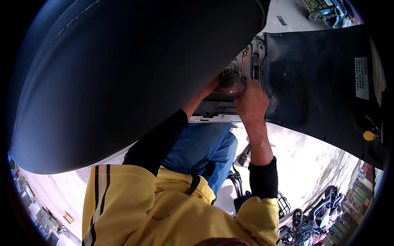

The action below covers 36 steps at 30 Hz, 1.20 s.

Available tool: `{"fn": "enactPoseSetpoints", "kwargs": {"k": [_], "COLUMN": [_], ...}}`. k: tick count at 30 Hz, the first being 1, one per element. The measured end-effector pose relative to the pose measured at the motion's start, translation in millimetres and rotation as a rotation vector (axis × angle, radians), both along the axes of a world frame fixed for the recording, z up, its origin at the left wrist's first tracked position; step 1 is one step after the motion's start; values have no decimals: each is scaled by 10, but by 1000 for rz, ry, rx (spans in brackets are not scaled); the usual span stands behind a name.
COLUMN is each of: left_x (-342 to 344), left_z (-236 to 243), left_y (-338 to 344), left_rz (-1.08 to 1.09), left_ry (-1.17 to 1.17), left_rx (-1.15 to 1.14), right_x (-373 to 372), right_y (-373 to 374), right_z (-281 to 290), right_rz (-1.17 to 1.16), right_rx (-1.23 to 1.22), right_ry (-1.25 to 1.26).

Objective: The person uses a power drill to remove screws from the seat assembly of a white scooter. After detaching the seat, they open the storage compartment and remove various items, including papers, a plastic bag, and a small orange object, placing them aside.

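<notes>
My right hand (250,98) grips a dark cordless power tool (233,80) in the open compartment of what looks like a scooter, beside a red cable (243,61) with a terminal. My left hand (205,89) reaches in at the tool's left side; the overhanging black padded seat (106,74) hides most of its fingers, so I cannot tell its grip. The compartment's light plastic rim (209,119) runs just in front of my legs. The tool's working end is out of sight under the seat.
A black panel (312,78) with a white label and a yellow-tagged key (369,135) stands at the right. Other scooters (324,209) are parked at the lower right, another (332,14) at the top right. Assorted items line the far left edge of the pale ground (303,147).
</notes>
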<state>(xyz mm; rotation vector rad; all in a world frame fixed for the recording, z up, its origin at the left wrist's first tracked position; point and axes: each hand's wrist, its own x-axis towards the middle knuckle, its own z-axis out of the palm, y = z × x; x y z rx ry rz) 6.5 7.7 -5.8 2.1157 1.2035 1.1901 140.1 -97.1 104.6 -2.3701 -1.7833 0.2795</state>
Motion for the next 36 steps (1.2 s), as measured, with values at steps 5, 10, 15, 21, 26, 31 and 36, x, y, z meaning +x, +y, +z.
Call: {"fn": "enactPoseSetpoints", "kwargs": {"k": [5,10,15,21,26,31,36], "left_x": [73,108,139,50,150,-59,39], "left_z": [78,221,222,351,247,201,-103], "left_y": [-20,3,13,81,27,106,230], "left_rz": [74,150,80,109,84,91,40], "left_ry": [62,226,78,82,75,155,185], "left_rx": [169,148,20,73,148,164,113], "right_x": [35,15,-72,-11,253,675,812], "right_y": [-354,-935,-1740,-2785,-3216,-2958,-2822], "right_z": [27,-138,-480,-902,-1460,-2150,-2683], "right_rz": [-138,-198,-291,-465,-869,-978,-1055], "right_rx": [63,300,535,523,50,-238,-364], "right_ry": [219,373,483,399,229,230,153]}}
